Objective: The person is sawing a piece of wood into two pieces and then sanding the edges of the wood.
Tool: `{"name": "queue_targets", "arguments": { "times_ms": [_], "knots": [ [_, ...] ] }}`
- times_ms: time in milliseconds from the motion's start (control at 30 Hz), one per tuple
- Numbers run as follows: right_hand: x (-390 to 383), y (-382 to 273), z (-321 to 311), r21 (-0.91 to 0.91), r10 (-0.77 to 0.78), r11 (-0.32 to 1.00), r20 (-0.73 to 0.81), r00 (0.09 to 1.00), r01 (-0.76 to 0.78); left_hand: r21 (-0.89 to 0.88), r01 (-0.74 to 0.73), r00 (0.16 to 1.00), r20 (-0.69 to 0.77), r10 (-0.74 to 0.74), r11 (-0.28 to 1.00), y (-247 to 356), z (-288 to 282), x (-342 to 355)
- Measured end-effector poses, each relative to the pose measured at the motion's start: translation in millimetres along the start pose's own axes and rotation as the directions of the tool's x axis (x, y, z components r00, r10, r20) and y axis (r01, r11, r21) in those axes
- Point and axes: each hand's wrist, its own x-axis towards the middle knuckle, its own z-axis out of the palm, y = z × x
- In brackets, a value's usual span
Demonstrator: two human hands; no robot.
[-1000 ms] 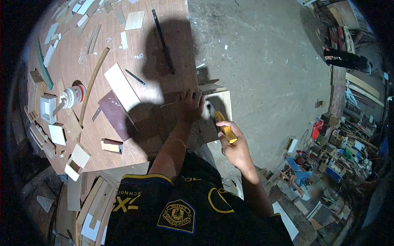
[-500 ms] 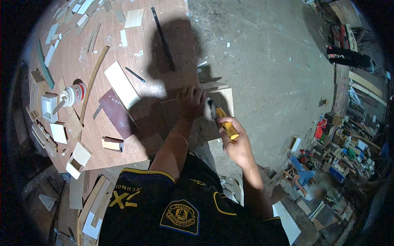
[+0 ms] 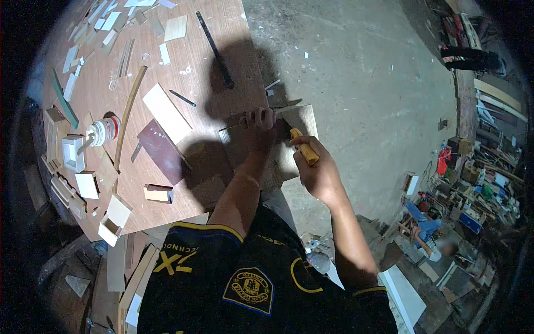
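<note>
My left hand (image 3: 260, 127) presses down on a thin wooden board (image 3: 302, 118) that juts past the right edge of the table. Its fingers lie spread over the board, partly in shadow. Wrapped around the yellow handle of a hand tool (image 3: 306, 149) is my right hand (image 3: 320, 172), just right of the left one. The tool's dark, blade-like end points at the board beside my left fingers; shadow hides its exact kind. Left of my hands, a pale board (image 3: 166, 114) and a maroon panel (image 3: 161, 150) lie on the table, with a pencil (image 3: 182, 98) above.
On the brown table (image 3: 222, 22) lie a long dark strip (image 3: 214, 47), a curved wooden strip (image 3: 130, 106), a white tub (image 3: 103, 132) and several wood offcuts. Concrete floor (image 3: 356, 83) stretches to the right. Another person (image 3: 425, 228) sits among clutter at the lower right.
My right hand and the yellow-handled tool have moved up slightly, and the tool's end is less blurred. My left hand stays on the board, its position slightly higher in view.
</note>
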Motion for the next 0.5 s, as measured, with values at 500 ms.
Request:
{"name": "queue_targets", "arguments": {
  "times_ms": [500],
  "knots": [
    [-30,28,-8,0.075,-0.048,0.996,-0.048,0.998,0.051,0.074,0.087,0.995,0.047,-0.090,0.993,-11,21,-3]
  ]
}}
